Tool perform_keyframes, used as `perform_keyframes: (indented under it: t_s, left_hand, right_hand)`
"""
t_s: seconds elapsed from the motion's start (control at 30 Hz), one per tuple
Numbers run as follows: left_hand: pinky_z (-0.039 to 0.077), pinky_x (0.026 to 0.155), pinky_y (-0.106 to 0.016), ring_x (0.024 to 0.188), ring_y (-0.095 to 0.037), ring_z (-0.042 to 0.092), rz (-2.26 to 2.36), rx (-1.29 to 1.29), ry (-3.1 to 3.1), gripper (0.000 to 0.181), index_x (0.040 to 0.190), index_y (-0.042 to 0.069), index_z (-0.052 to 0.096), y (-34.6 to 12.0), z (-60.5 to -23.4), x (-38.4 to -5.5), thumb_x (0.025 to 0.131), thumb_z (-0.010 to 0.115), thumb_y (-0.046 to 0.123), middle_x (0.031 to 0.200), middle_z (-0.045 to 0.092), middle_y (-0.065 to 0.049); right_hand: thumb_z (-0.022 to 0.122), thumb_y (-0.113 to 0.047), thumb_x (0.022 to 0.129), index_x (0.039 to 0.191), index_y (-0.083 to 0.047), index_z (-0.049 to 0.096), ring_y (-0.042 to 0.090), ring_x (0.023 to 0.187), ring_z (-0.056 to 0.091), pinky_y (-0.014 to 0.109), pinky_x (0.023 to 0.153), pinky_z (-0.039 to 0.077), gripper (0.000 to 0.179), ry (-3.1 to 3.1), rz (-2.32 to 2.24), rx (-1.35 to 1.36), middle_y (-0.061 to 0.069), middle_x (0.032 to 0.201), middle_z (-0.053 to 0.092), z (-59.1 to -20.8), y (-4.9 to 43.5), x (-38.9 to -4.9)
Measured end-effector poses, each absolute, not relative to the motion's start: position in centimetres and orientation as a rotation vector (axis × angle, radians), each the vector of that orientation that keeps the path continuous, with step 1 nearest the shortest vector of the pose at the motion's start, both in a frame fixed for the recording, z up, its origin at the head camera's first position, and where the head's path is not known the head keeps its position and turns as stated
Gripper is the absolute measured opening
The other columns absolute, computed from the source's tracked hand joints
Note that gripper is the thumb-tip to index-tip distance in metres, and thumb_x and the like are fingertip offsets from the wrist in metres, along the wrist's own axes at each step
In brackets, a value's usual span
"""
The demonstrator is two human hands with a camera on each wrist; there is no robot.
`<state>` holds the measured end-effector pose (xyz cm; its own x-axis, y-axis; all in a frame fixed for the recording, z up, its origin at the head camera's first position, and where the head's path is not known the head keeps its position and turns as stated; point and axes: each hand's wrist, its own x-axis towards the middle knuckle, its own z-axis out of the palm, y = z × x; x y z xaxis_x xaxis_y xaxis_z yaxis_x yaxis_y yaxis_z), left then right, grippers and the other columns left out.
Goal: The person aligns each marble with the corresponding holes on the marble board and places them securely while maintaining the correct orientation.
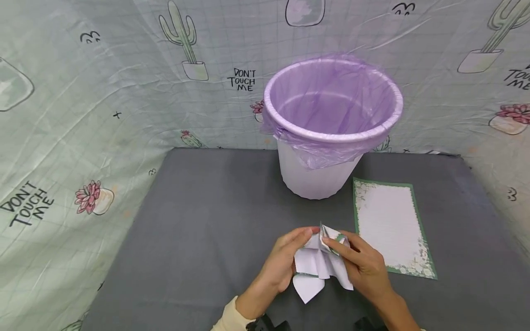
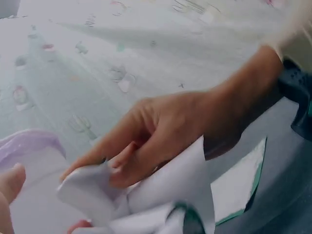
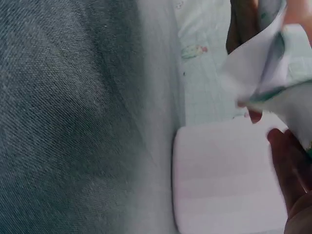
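Observation:
A partly folded, creased sheet of paper, white with a green patterned border, is held between both hands above the grey table. My left hand holds its left side, the fingertips at the top fold. My right hand pinches the upper right part, where layers are gathered and the border shows. Below, loose flaps of the paper point down. In the left wrist view the right hand grips the white folds. Blurred folds of the paper appear between the hands in the right wrist view.
A white bin with a purple plastic liner over its rim stands behind the hands. A flat sheet with a green floral border lies right of them. Printed cloth hangs around the grey table.

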<state>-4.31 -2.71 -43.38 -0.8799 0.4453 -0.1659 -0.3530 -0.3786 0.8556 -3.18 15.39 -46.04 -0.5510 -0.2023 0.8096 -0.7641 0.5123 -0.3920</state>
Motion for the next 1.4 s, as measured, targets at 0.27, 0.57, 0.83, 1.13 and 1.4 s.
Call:
perform_keyframes:
  t_s: [0.27, 0.57, 0.83, 1.13, 1.4]
  left_hand:
    - [0.049, 0.065, -0.035, 0.078, -0.023, 0.060, 2.283, 0.003, 1.605, 0.035, 0.112, 0.012, 0.058, -1.7, -43.1, -4.5, 0.083, 0.063, 0.031, 0.092, 0.063, -0.013]
    - [0.050, 0.061, -0.031, 0.071, -0.021, 0.060, 2.225, -0.075, 1.583, 0.039, 0.107, 0.007, 0.058, -1.5, -43.1, -5.4, 0.076, 0.071, 0.028, 0.091, 0.061, -0.013]
    - [0.047, 0.047, -0.024, 0.055, -0.016, 0.058, 2.198, -0.025, 1.579, 0.037, 0.108, 0.005, 0.057, -1.9, -44.2, -6.3, 0.075, 0.072, 0.011, 0.089, 0.062, -0.014]
    - [0.050, 0.067, -0.025, 0.086, -0.023, 0.059, 2.328, 0.311, 1.546, 0.034, 0.111, 0.001, 0.057, -2.5, -44.3, -5.9, 0.078, 0.066, 0.000, 0.105, 0.059, -0.020]
    - [0.045, 0.084, -0.032, 0.105, -0.039, 0.048, 2.410, 0.842, 1.562, 0.035, 0.115, -0.011, 0.050, -3.1, -43.2, -5.1, 0.080, 0.057, -0.012, 0.109, 0.053, -0.030]
  right_hand:
    - [0.049, -0.038, 0.091, 0.114, -0.007, 0.061, 0.012, 0.079, 0.053, 0.015, 0.069, 0.039, 0.040, -2.143, 1.050, 0.941, 0.018, 0.119, 0.052, -46.5, 14.0, -2.4]
    - [0.046, -0.050, 0.088, 0.123, -0.022, 0.056, 0.031, 0.118, 0.041, 0.029, 0.098, 0.029, 0.046, -2.378, 0.817, 0.911, 0.016, 0.135, 0.038, -47.3, 14.5, -2.1]
    - [0.042, -0.053, 0.088, 0.125, -0.023, 0.053, 0.029, 0.122, 0.036, 0.037, 0.095, 0.031, 0.049, -2.426, 0.799, 1.038, 0.023, 0.139, 0.028, -47.3, 14.4, -1.9]
    - [0.037, -0.009, 0.097, 0.135, 0.008, 0.027, 0.036, 0.125, 0.027, 0.027, 0.101, 0.026, 0.043, -2.054, 1.795, 0.954, 0.029, 0.137, 0.024, -44.9, 13.8, -1.6]
    - [0.047, 0.010, 0.087, 0.134, -0.003, 0.036, 0.026, 0.119, 0.041, 0.024, 0.086, 0.043, 0.050, -2.201, 2.157, 0.494, 0.017, 0.132, 0.041, -44.1, 14.5, -0.8]
